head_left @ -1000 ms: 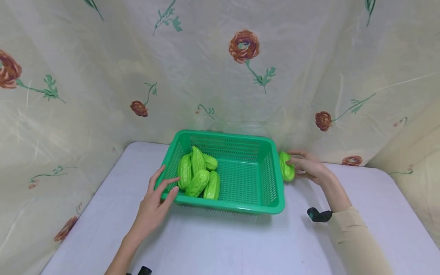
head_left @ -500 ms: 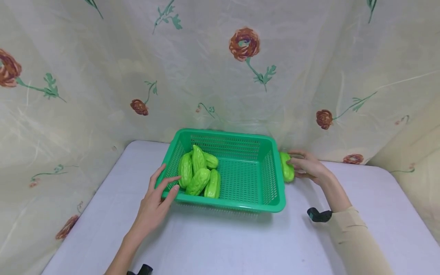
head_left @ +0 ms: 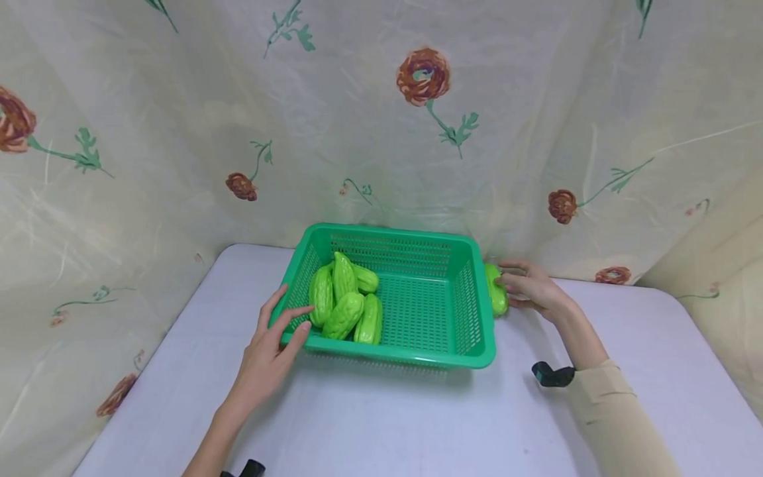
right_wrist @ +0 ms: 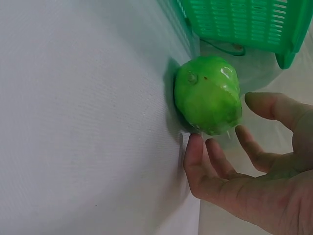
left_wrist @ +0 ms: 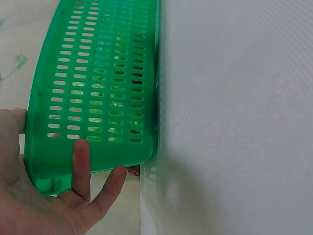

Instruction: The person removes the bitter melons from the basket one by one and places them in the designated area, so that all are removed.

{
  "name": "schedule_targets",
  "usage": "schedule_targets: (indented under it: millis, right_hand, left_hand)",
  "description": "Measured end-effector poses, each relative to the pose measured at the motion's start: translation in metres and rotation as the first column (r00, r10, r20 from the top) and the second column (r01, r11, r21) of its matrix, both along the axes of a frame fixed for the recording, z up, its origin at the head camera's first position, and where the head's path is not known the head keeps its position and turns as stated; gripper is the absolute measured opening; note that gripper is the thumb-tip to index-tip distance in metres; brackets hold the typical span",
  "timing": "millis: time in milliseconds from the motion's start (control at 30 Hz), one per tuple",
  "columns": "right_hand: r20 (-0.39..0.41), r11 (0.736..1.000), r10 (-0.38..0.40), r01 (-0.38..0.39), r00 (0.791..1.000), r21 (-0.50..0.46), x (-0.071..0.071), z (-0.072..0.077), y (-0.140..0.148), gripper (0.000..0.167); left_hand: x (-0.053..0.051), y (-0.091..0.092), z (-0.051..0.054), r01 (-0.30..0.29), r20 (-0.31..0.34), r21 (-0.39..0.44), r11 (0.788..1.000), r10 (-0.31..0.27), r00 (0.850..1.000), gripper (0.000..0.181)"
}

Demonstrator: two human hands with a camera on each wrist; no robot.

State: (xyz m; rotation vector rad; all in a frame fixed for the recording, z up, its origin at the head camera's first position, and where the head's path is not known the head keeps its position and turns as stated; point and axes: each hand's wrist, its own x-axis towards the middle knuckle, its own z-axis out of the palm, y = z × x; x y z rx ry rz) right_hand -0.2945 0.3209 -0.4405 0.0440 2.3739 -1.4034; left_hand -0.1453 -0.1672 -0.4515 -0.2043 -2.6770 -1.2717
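Observation:
In the head view, a green plastic basket (head_left: 417, 358) holds several light-green bitter gourds (head_left: 344, 317) in its left half. My left hand (head_left: 267, 354) holds the basket's front left corner. The left wrist view has its bent fingers (left_wrist: 81, 161) against the perforated outer wall, with another part of the hand over the rim. Another bitter gourd (right_wrist: 208, 95) lies on the table outside the basket's right end, partly hidden by the rim in the head view. My right hand (head_left: 533, 289) is beside it, loosely curved, fingertips very near or touching its side but not wrapped round it.
A white-covered table (head_left: 411, 424) lies under everything. Close behind the basket hangs a pale curtain (head_left: 340, 112) with printed flowers, which also runs down both sides. A small black device (head_left: 553, 375) is on the right wrist.
The bitter gourd outside the basket has shifted slightly left towards the basket, and my right fingers have moved a little with it. My left hand and the basket look unmoved.

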Motion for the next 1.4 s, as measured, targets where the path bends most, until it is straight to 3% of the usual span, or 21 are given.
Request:
schedule_targets:
  millis: [300,467,600,933,1400]
  right_hand:
    - [-0.041,0.999,-0.031,0.031,0.999,-0.01,0.0,0.01,-0.002,0.07]
    - [-0.139,0.993,-0.113,0.109,0.984,-0.037,-0.002,0.024,-0.007,0.066]
    - [-0.211,0.99,-0.134,0.124,0.968,-0.06,-0.002,0.04,-0.019,0.063]
    - [-0.284,0.998,-0.003,-0.017,0.959,-0.066,0.012,0.084,-0.075,0.057]
    - [-0.289,0.966,0.241,-0.258,0.927,-0.025,0.028,0.117,-0.128,0.049]
  left_hand:
    - [-0.001,0.0,0.0,0.0,-0.001,0.008,1.0,0.0,1.0,0.037]
    - [-0.001,0.0,0.001,0.002,0.003,0.011,1.0,-0.002,1.0,0.037]
    - [0.0,-0.001,0.0,-0.004,-0.002,0.01,1.0,0.004,1.0,0.036]
    - [0.0,0.0,-0.002,-0.009,0.01,0.01,1.0,0.009,1.0,0.037]
    - [0.0,0.0,-0.001,-0.008,-0.002,0.01,1.0,0.008,1.0,0.035]
